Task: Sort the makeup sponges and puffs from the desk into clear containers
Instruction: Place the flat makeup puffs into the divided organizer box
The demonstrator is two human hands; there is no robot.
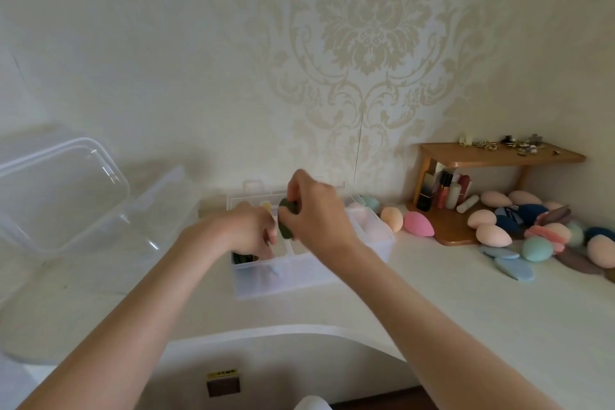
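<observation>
A clear divided container (332, 271) stands on the white desk in front of me. My right hand (316, 216) is above it, shut on a dark green sponge (287, 221). My left hand (249, 231) reaches into the container's left compartment, fingers curled down near dark green sponges (243, 258) lying there; whether it grips one is hidden. Pink and peach pieces show faintly in the right compartments. A loose pile of peach, teal, blue and pink sponges and puffs (539, 233) lies at the right. A pink sponge (418, 224) and a peach one (392, 218) rest beside the container.
A large clear box with its lid raised (66, 196) stands at the left. A small wooden shelf (496, 156) at the back right carries jewellery, with lipsticks and tubes (442, 191) under it. The desk's curved front edge is close to me.
</observation>
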